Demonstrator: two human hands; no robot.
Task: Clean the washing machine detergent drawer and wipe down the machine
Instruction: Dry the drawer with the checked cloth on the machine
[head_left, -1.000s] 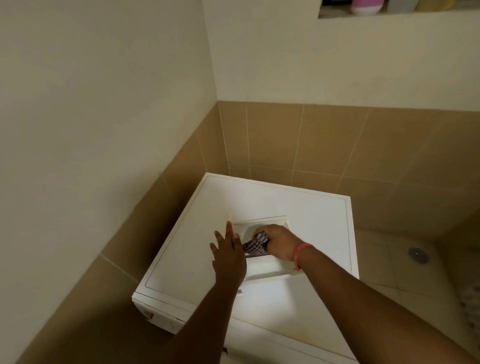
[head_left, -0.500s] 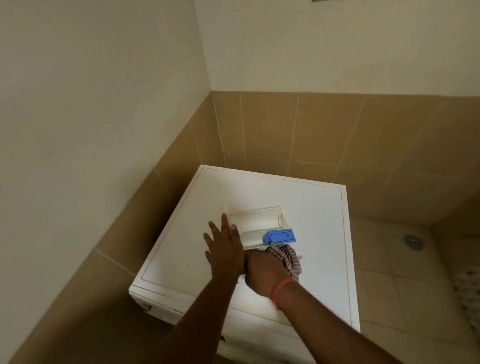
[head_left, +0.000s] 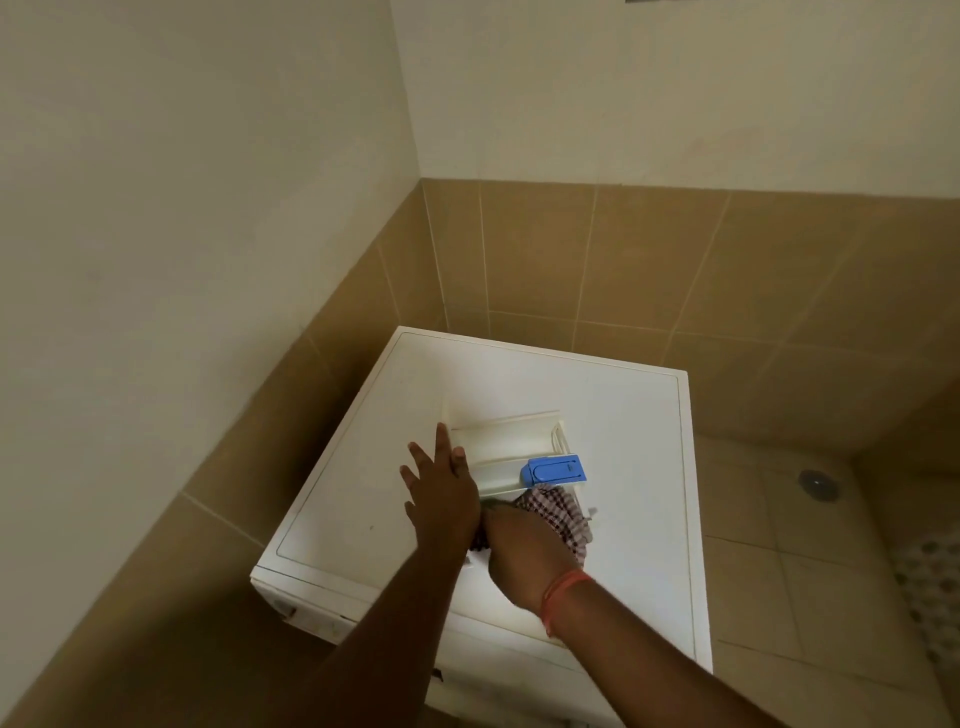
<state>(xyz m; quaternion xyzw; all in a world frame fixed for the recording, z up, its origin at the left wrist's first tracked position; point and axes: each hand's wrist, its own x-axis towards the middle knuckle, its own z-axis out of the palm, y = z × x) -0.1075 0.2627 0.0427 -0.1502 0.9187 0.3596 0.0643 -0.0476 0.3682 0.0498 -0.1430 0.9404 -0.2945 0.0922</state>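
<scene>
Head view looks down on a white washing machine (head_left: 623, 415) that stands in a room corner, its back and one side close to the tan wall tiles (head_left: 649, 249). On the machine's top lies the detergent drawer (head_left: 498, 447), a cream tray with long open compartments, resting near the middle of the lid. A blue insert (head_left: 553, 470) sits in the drawer at the end nearer the machine's right edge.

The left hand (head_left: 441, 491) lies flat with its fingers straight and spread, the fingertips touching the drawer's left end and the palm resting on the machine's top. The right hand (head_left: 524, 551) is curled round a checked cloth (head_left: 558, 514) and holds it bunched against the drawer's near side, just below the blue insert; the cloth spills out past the knuckles toward the machine's right edge. A red wristband (head_left: 563, 592) circles the right wrist. The two hands touch or nearly touch at the drawer's near left corner; which, I cannot tell.

Right of the machine the tiled floor (head_left: 779, 571) shows, with a round floor drain (head_left: 818, 483) well apart from the machine, near the far wall.
</scene>
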